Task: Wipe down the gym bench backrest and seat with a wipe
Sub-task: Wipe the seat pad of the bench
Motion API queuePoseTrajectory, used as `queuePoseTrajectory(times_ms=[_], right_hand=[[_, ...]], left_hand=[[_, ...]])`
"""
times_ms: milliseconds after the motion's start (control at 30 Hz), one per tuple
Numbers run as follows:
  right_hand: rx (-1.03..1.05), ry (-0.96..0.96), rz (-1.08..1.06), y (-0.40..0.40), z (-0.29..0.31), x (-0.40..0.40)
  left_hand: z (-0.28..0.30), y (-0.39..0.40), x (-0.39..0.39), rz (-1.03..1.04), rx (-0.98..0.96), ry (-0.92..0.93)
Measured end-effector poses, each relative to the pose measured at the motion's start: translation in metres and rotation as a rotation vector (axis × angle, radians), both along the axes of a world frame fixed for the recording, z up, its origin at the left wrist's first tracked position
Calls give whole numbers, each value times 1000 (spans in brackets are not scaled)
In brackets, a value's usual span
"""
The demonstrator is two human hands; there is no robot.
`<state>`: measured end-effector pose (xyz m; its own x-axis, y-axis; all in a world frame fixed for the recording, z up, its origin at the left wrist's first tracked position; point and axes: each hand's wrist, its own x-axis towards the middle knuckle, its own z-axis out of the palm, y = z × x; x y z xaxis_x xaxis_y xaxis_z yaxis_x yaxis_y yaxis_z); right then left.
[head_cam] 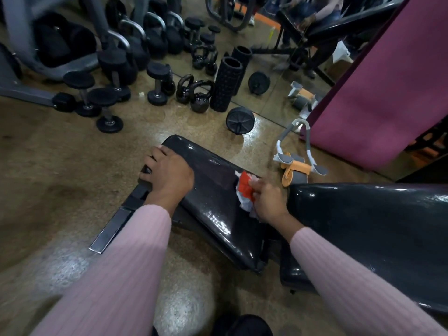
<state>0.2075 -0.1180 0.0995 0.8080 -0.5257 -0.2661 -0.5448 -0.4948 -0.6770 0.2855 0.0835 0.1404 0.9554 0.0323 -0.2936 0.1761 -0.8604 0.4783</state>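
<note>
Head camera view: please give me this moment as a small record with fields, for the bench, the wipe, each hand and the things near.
place: gym floor beside a mirror
seat pad: black, glossy, wet sheen
backrest pad: black, glossy, to the right of the seat
wipe: white and red, crumpled, on the seat's right edge
left hand: grips the seat's far left corner
right hand: holds the wipe against the seat
nearby: ab roller, foam roller, kettlebell, dumbbells, purple mat

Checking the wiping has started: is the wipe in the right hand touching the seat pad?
Touching. The head view shows the red and white wipe, pinched by the right hand, pressed against the black seat pad with no gap.
</note>
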Motion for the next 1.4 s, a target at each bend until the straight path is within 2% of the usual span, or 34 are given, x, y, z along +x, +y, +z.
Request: queuePoseTrajectory(times_ms=[67, 100, 133, 200, 267, 367, 467, 600, 700, 833, 900, 967, 1033, 1100, 1200, 1333, 1400], right_hand=[[245, -21, -219, -13, -12, -11], [208, -2, -260, -23, -19, -7], [98, 49, -241, -32, -21, -2], [-264, 176, -37, -45, -19, 14], [-439, 198, 137, -34, -7, 25], [-417, 77, 271, -6, -1, 20], [-384, -6, 292, -2, -9, -14], [-290, 154, 77, -28, -1, 2], [-355, 249, 137, -13, 20, 36], [-383, 53, 291, 24, 15, 33], [-277, -40, 223, 19, 1, 8], [-136, -15, 72, -3, -8, -8], [-189, 96, 2, -22, -4, 2], [-292, 203, 44, -23, 8, 22], [-412, 91, 201, 2, 14, 43], [-361, -45, 284, 10, -10, 1], [-354, -34, 245, -4, -13, -18]], left_hand=[[0, 2, 0, 2, -11, -3], [0, 3, 0, 2, -16, -5], [0, 3, -1, 0, -20, -6], [0, 2, -3, 6, -35, -15], [0, 2, -3, 20, -58, -31], [0, 4, 1, 37, -65, -31], [3, 6, 5, 44, -83, -12], [5, 8, 5, 54, -94, -10], [1, 11, 9, 49, -101, -38], [0, 15, 15, 57, -122, -61], [1, 16, 17, 49, -123, -65], [1, 17, 18, 51, -126, -55], [-1, 17, 19, 52, -129, -58], [-2, 16, 18, 49, -131, -68], [-2, 16, 17, 58, -149, -78], [0, 18, 20, 68, -159, -85], [1, 18, 20, 67, -151, -80]])
